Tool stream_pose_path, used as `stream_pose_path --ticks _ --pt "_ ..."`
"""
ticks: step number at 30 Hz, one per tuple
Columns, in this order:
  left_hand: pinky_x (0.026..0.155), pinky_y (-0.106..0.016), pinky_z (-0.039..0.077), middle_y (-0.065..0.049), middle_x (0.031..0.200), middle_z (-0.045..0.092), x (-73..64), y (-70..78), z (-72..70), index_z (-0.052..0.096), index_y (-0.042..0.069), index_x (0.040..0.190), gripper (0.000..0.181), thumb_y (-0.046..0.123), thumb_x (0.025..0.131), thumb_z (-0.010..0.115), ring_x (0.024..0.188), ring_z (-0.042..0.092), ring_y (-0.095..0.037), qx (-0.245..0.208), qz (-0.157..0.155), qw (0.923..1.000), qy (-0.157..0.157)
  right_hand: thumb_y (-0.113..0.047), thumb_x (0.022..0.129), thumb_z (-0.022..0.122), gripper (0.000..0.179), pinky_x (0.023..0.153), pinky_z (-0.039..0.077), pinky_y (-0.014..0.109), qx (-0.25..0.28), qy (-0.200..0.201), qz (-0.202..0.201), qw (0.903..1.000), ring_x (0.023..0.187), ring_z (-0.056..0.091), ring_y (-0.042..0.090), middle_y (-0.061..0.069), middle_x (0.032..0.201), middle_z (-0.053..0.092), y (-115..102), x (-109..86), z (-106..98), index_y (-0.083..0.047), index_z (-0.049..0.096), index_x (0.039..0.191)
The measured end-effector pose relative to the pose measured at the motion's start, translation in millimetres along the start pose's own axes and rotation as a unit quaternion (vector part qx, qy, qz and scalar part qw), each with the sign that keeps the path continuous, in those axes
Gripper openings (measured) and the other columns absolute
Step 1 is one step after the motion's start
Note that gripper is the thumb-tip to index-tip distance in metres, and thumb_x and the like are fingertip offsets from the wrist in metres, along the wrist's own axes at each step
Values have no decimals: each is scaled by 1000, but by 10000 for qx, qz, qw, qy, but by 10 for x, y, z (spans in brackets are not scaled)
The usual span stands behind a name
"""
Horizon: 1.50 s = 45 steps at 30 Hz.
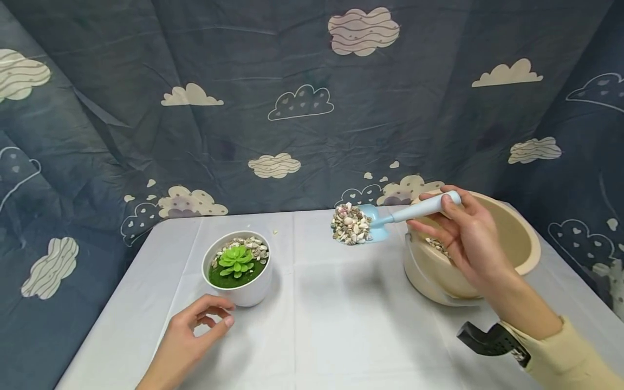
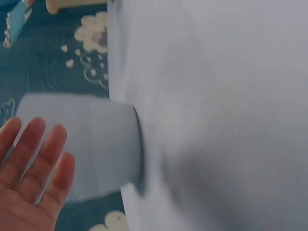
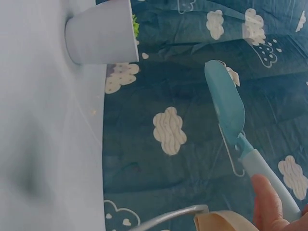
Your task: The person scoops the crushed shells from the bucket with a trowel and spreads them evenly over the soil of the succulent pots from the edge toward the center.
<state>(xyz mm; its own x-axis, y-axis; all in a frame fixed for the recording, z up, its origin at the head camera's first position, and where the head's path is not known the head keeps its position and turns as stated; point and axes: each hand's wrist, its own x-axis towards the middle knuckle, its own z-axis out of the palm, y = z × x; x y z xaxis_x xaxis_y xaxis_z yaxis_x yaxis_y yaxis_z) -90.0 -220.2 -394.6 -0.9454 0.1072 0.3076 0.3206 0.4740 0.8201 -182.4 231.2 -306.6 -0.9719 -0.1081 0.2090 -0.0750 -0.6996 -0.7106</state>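
Note:
My right hand point(image 1: 468, 233) grips the pale blue handle of a small shovel point(image 1: 424, 208), its blade heaped with mixed pebbles point(image 1: 351, 223). The right wrist view shows the shovel point(image 3: 226, 98) from its side, raised above the table. Below the right hand stands a beige bucket point(image 1: 528, 246) with more pebbles inside, partly hidden by the hand. On the left, a white pot point(image 1: 255, 287) holds a green succulent point(image 1: 236, 261) on green moss, with pebbles along the back. My left hand point(image 1: 195, 330) hovers beside the pot's near side, fingers loosely bent and holding nothing.
A white cloth covers the table point(image 1: 322, 325). One tiny pebble point(image 1: 275, 232) lies behind the pot. Dark blue fabric point(image 1: 302, 54) with cloud prints hangs behind and at both sides. The bucket's handle point(image 1: 429, 276) hangs down along its front.

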Motion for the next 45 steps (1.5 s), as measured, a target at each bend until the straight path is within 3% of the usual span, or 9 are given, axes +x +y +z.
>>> stream_pose_path --ticks 5,8,12,18,22,24,31,40,45 --pt "68 -25 49 3 101 66 6 -90 -99 65 19 107 24 19 86 78 85 64 -9 575 -916 9932 422 -9 101 52 45 86 49 50 -255 1 50 9997 114 62 32 20 123 56 16 0 35 -3 26 138" --pt "70 -28 48 1 112 64 50 -152 -144 56 19 121 44 26 85 80 93 64 -12 790 -1403 9867 218 -11 101 53 46 85 49 50 -390 13 29 9992 114 62 32 20 123 56 26 -1 59 -2 27 137" --pt "78 -36 48 -6 135 50 150 -229 -173 36 16 143 75 31 84 80 116 56 -24 633 -1700 9832 -218 -11 100 54 42 86 49 49 -437 -45 -16 9990 113 62 33 20 124 56 55 2 97 0 31 134" --pt "96 -53 44 -15 156 20 280 -329 -173 12 14 155 99 23 84 80 136 35 -39 -252 -1543 9864 -502 -11 101 54 37 87 48 51 -532 -119 31 9985 112 62 30 18 124 53 137 -6 144 0 33 130" --pt "102 -57 39 -23 156 16 368 -375 -197 5 12 157 104 15 84 79 139 27 -46 -664 -1343 9868 -620 -9 100 54 38 87 47 51 -400 -150 8 9991 108 63 27 18 124 56 189 -8 177 0 32 130" --pt "103 -55 38 -24 156 16 406 -398 -219 4 11 157 104 12 84 78 140 25 -46 -792 -1232 9871 -650 -9 100 54 36 87 48 51 -388 -186 -14 9991 108 64 27 18 122 57 217 -3 194 1 33 128" --pt "96 -17 41 -18 160 14 485 -473 -288 6 10 157 101 2 84 75 143 18 -42 -1308 -805 9851 -769 -10 102 51 35 88 48 50 -427 -292 -31 9987 110 64 28 18 121 57 357 17 254 2 33 129" --pt "94 -21 41 -14 160 18 572 -501 -266 10 15 157 97 5 85 74 140 27 -30 -1465 -771 9826 -844 -14 102 52 37 90 48 49 -589 58 177 9981 111 63 26 14 122 58 592 24 336 -2 33 131" --pt "100 -26 38 -12 160 15 604 -501 -249 8 17 158 98 5 86 73 144 18 -33 -1644 -828 9787 -905 -16 103 50 29 91 49 49 -868 182 208 9958 113 61 26 14 121 56 738 38 395 -4 34 125"
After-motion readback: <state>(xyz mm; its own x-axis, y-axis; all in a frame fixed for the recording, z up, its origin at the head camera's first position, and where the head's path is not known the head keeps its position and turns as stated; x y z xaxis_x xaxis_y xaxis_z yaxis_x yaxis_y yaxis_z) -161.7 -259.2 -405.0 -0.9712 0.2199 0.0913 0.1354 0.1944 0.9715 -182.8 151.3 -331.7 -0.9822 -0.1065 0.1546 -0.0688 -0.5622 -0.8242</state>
